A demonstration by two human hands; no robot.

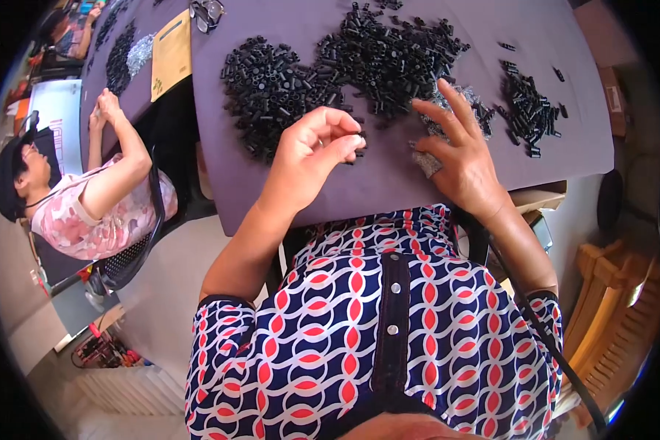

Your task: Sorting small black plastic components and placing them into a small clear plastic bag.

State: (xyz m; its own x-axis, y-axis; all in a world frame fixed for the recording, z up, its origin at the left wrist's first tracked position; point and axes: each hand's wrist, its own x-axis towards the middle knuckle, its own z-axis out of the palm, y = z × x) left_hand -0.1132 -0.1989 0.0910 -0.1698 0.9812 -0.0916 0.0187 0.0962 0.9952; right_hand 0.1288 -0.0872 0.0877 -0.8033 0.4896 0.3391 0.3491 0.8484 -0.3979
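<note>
Closest to us is our patterned shirt, its front just below the edge of the table. A dark cord runs down past our right side, and a wooden bench stands to the right of it.

Over the near part of the table we hold our left hand with its fingers curled in to the thumb, pinched around a small black part. Our right hand is loosely open, its fingers spread and reaching forward over the clear bits; more of these show by the thumb, and we cannot tell whether it grips any.

Just past our left hand lies a pile of short black tubes. It meets a bigger heap that spreads farther back, beyond both hands. A smaller cluster of black pieces lies apart, to the right of the clear bits.

Off to our left sits a co-worker in a dark cap, both hands together. An envelope lies near the table's left side, with glasses beyond. Farther left we see white bits beside more black parts, then another person.
</note>
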